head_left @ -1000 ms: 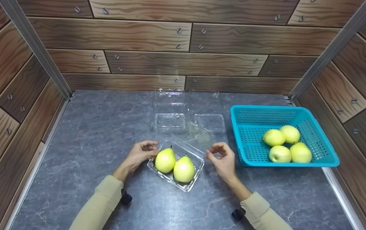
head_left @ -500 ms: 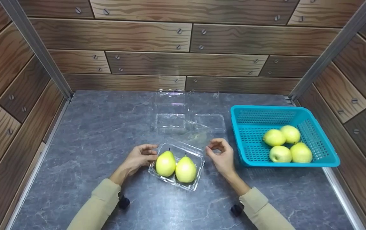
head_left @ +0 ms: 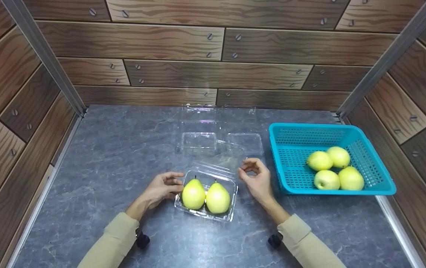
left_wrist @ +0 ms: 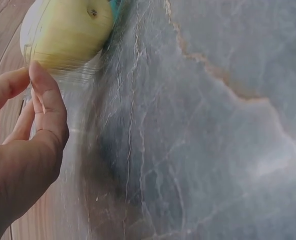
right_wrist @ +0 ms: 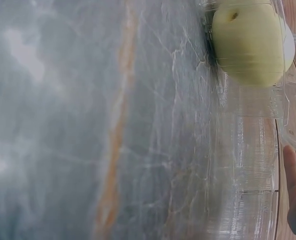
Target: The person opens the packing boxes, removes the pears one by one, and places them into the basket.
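Two yellow-green pears point(head_left: 193, 194) stand side by side in a clear plastic clamshell container point(head_left: 204, 214), seen from above in the head view. Its lid point(head_left: 214, 169) is raised at the far side. At the left rim, my left hand point(head_left: 160, 189) pinches the container; in the left wrist view the thumb and fingertips point(left_wrist: 40, 75) meet at the plastic edge beside a pear point(left_wrist: 70, 30). My right hand point(head_left: 258, 180) has thumb and forefinger together on the lid's right edge. In the right wrist view its fingertips point(right_wrist: 289, 155) are at the lid's corner.
A turquoise basket point(head_left: 283, 160) holding several more pears point(head_left: 327, 180) stands to the right. Behind the container, more clear plastic containers point(head_left: 199, 140) are lined up toward the wood-patterned back wall point(head_left: 168, 41). The grey marbled tabletop point(head_left: 116, 149) lies below everything.
The container with its pears has turned counterclockwise, so it sits nearly square to the front. My left hand has come slightly nearer the front edge and my right hand slightly farther back.
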`<state>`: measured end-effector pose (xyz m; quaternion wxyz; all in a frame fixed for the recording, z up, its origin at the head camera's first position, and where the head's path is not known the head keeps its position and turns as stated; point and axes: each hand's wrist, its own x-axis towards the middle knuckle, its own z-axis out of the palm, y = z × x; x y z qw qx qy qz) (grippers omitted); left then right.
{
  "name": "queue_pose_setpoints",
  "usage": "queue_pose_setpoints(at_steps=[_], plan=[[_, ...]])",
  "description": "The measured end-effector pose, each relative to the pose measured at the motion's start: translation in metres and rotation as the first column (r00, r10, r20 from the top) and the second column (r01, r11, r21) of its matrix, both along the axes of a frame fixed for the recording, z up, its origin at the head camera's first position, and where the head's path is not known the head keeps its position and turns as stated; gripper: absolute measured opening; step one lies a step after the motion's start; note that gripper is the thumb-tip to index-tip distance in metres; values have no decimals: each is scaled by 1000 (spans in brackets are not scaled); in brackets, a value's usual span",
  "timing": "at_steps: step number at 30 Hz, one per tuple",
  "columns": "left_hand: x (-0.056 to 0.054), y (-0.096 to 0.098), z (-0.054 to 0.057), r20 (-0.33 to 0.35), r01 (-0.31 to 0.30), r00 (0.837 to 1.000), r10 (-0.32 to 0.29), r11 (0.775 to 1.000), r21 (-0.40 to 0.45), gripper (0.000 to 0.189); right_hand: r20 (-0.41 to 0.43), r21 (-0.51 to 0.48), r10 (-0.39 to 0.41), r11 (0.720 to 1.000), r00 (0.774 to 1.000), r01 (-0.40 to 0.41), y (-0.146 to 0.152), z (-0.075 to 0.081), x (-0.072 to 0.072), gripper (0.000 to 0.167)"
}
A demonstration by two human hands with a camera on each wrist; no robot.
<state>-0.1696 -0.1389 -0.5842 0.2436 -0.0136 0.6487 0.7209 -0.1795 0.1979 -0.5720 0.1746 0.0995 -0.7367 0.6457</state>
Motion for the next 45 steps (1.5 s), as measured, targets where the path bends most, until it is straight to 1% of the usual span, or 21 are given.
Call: queue_pose_setpoints(at_steps=[5,8,14,19,26,32,40,45], plan=[[6,1,1,18,4,1000,-4,1000,-14,60,23,-3,15,1000,1000,-15,1,0,-4,31],[10,2,0,20,10,1000,-10,1000,-9,59,34,0,21,1000,999,-21,1,0,-5,29],[19,2,-2,28,22,999,-23,1000,20,59,27,33,15,999,1000,-16,-1,1,-9,28],[27,3,-2,34,23,999,-24,999,25,57,27,55,16,998,1000,-17,-1,2,-10,27],[37,5,-3,32,25,999,-26,999,36,52,87,67,42,997,995,-48,-1,4,-10,29],[44,6,-4,33,31,999,-33,998,54,50,140,32,65,997,988,-70,0,4,-12,30],[52,5,-4,35,34,999,-36,997,73,48,200,-51,130,991,971,-123,-1,4,-12,34],[56,4,-5,33,40,999,-43,995,91,47,233,-78,145,988,961,-130,-2,4,-11,36]])
